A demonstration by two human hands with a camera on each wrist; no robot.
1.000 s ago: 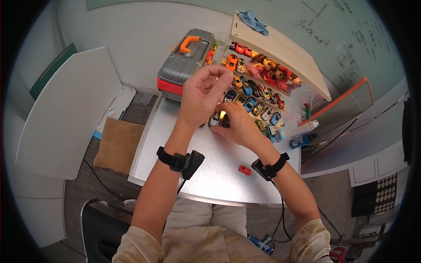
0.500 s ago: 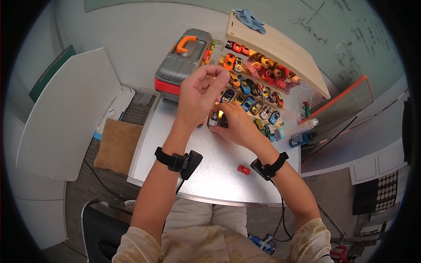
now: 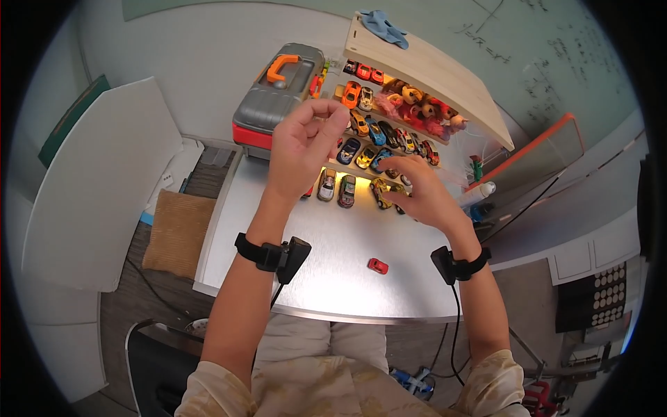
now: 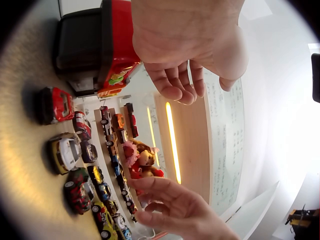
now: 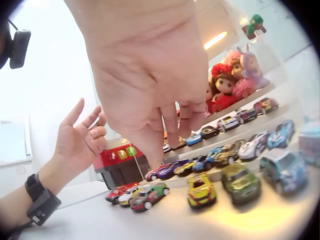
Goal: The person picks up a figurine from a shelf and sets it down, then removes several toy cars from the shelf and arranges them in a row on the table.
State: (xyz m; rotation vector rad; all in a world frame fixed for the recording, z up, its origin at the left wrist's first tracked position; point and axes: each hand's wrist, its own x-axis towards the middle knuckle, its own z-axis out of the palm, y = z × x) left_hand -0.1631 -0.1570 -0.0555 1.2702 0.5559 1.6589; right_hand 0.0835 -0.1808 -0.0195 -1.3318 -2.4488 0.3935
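Observation:
The left hand (image 3: 303,149) hangs in the air in front of the toolbox, its fingers loosely curled and holding nothing; it also shows at the top of the left wrist view (image 4: 192,50). To the right, the right hand (image 3: 429,194) hovers over the front row of toy cars, with thumb and fingers apart and nothing between them. Below it in the right wrist view stand a yellow car (image 5: 201,190) and an olive-green car (image 5: 240,183). A white car (image 3: 327,185) and a dark green-and-red car (image 3: 347,191) stand side by side. Nearer the front edge lies a small red car (image 3: 378,265).
Behind the hands, a tiered wooden shelf (image 3: 445,83) carries rows of cars and several dolls (image 3: 417,104). A grey and red toolbox (image 3: 279,87) is at the back left. Bottles (image 3: 476,194) stand at the right edge, and a blue cloth (image 3: 383,29) lies on the shelf top.
The right hand has moved right, away from the white and dark green cars, and its fingers have spread. The left hand keeps its pose. The head view has shifted slightly.

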